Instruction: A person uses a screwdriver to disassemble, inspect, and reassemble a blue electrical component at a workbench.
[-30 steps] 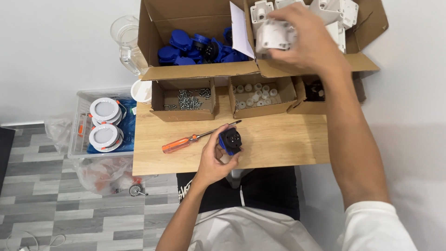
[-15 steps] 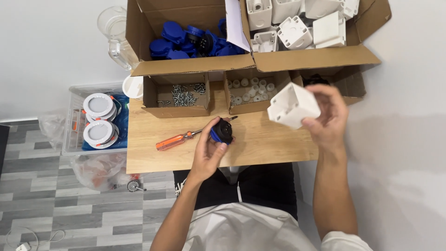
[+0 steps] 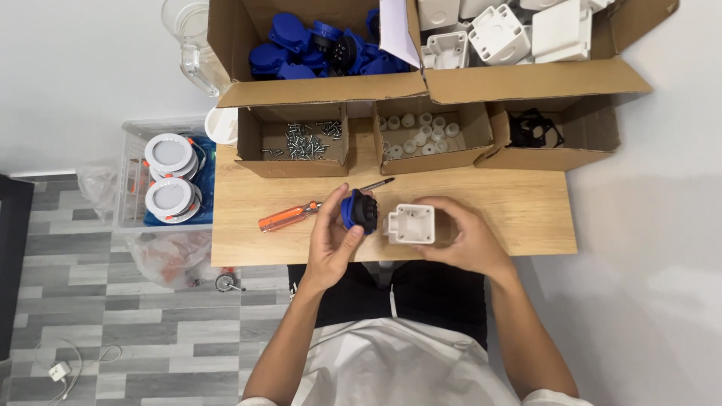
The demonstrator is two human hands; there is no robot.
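— Spanning the middle of the frame, what is that?

— It is a wooden worktop (image 3: 526, 214) seen from above, with a person seated at its near edge. Along its far side stands a large open cardboard box (image 3: 323, 90), with blue round parts (image 3: 301, 45) in its left half and white square housings (image 3: 519, 30) in its right.

— And in front of it?

— Three smaller cardboard trays sit in a row: one of metal screws (image 3: 301, 141), one of small white plugs (image 3: 414, 134) and one of black pieces (image 3: 532, 128). Left of the worktop, a clear bin (image 3: 135, 180) holds round white fittings (image 3: 169, 153).

— Where are the hands?

— Both are over the near edge. The right hand (image 3: 466, 237) is closed around a white square housing (image 3: 411, 223), with its open side facing up. The left hand (image 3: 331, 240) grips a blue round part with a black face (image 3: 359, 210) between thumb and fingers. The two parts are just beside each other, nearly touching.

— Anything smaller?

— An orange-handled screwdriver (image 3: 289, 218) lies on the wood just left of the left hand, with its shaft passing behind the blue part.
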